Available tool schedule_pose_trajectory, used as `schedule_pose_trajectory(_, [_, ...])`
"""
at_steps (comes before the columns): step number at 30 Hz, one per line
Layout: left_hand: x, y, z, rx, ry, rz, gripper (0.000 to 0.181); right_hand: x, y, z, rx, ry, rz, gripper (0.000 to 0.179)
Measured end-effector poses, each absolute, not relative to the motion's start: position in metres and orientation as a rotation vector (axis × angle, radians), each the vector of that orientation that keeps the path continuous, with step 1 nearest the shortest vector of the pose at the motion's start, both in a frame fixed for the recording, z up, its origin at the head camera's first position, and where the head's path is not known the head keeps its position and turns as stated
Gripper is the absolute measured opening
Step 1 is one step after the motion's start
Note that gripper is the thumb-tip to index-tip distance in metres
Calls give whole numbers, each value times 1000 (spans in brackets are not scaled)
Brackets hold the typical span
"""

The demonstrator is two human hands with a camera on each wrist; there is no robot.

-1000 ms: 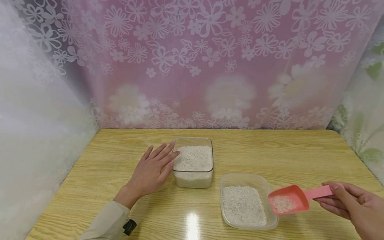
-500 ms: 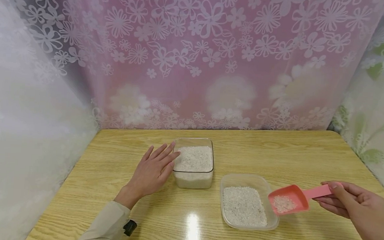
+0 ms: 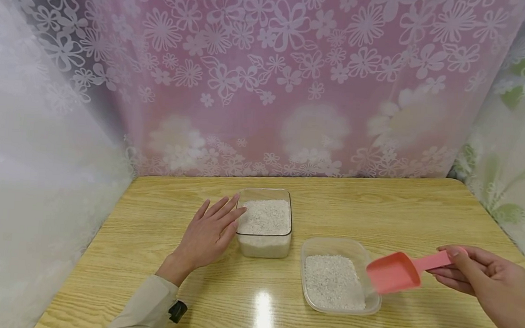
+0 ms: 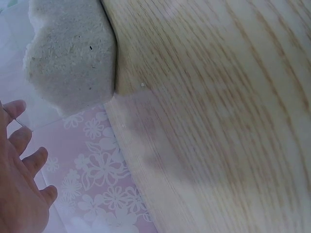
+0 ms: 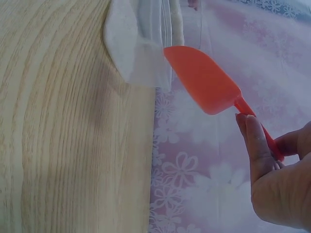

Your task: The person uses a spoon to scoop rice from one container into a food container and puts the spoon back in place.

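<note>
My right hand (image 3: 494, 286) pinches the handle of a pink-red scoop (image 3: 394, 273) between thumb and fingers. The scoop's bowl tips over the right edge of a low translucent plastic container (image 3: 336, 246), which holds white rice (image 3: 334, 281). No grains show in the bowl, and a faint blur hangs below its lip. Farther left stands a clear square container (image 3: 264, 247) with a dark rim, filled well up with rice (image 3: 267, 216). My left hand (image 3: 204, 238) rests its spread, fairly straight fingers against that container's left side. In the right wrist view the scoop (image 5: 201, 80) is seen from beneath.
Both containers stand on a wood-grain table (image 3: 160, 213). A pink flowered curtain (image 3: 257, 98) hangs behind the table's far edge. Pale curtains (image 3: 41, 170) hang at both sides. A single grain (image 4: 143, 84) lies on the table near the clear container.
The small heap of rice in the scoop is gone from its bowl. The scoop has tilted a little towards the plastic container. My left hand and both containers have stayed put.
</note>
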State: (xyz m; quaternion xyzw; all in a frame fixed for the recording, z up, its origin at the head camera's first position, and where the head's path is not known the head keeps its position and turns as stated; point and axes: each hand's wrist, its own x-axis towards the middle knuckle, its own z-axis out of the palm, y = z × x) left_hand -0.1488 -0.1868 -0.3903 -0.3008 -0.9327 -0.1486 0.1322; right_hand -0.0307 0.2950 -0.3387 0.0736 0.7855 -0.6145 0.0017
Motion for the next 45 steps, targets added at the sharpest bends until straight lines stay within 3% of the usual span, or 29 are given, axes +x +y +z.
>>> schedule_pose_trajectory(7, [-148,-188,-390,-867,-2704,-442,42,-31,290,-336,190,2632,-1771,17])
schedule_pose_trajectory(13, [-148,-188,-389,-863,-2706,-439,43,-29,281,-331,204,2720,-1656,36])
schedule_pose_trajectory(23, [-147,-190,-389,-859,-2709,-440,42,-33,276,-327,121,2765,-1629,29])
schedule_pose_trajectory(27, [-147,-190,-389,-855,-2707,-443,41,-41,279,-324,59,2688,-1747,17])
schedule_pose_trajectory(38, [-147,-188,-389,-860,-2721,-440,42,-76,282,-318,-116,1985,-2380,22])
schedule_pose_trajectory(45, [-147,-187,-389,-862,-2721,-448,41,-101,274,-309,-145,1622,-2530,23])
